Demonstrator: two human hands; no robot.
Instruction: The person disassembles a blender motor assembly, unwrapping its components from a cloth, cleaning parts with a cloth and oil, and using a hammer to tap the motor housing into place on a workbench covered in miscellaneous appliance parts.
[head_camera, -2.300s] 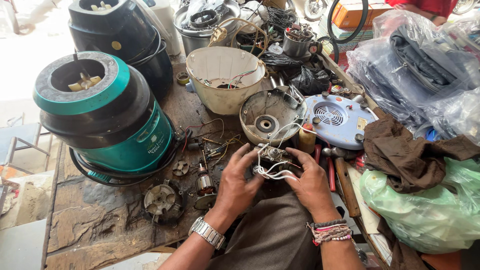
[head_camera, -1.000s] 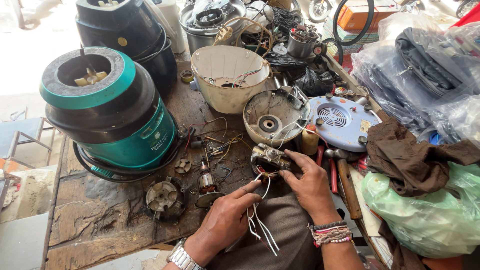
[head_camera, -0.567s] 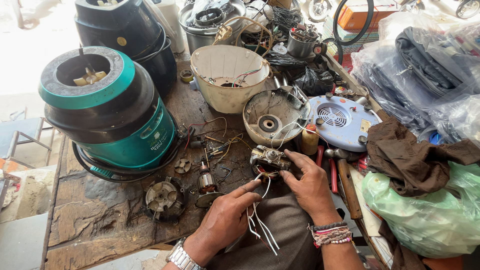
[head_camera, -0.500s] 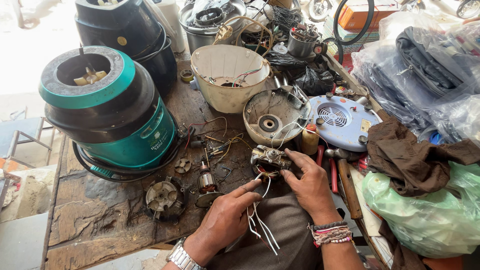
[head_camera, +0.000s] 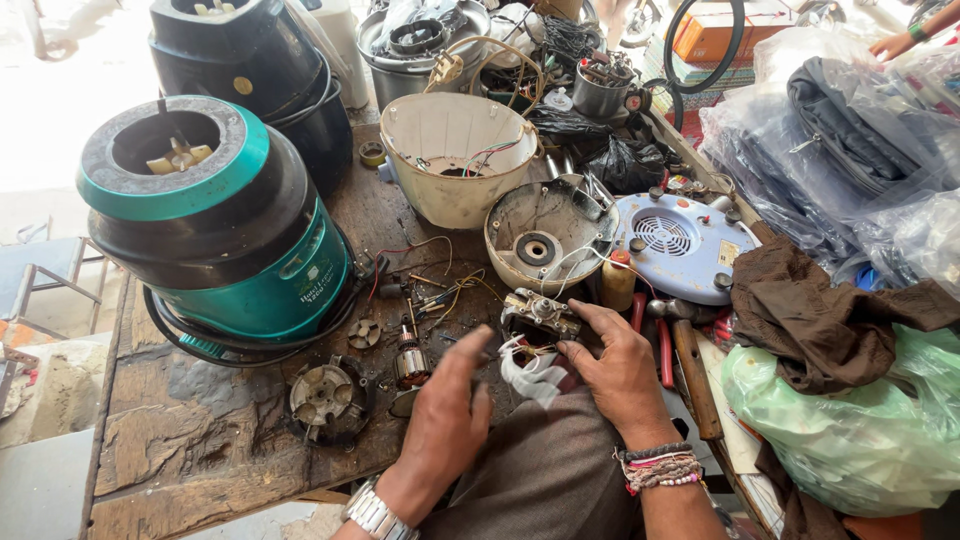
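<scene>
Motor part (head_camera: 541, 314) with white wires (head_camera: 528, 370) held at the near edge of the wooden workbench (head_camera: 180, 440).

Right hand (head_camera: 620, 370) grips the small motor part from its right side, fingers curled around it, thumb near the white wires hanging under it. Left hand (head_camera: 447, 420) is half open, fingers loosely bent and a little blurred, holding nothing, just left of the wires. A small rotor (head_camera: 411, 362) stands near the left hand. A green and black mixer base (head_camera: 215, 220) stands far left.
</scene>
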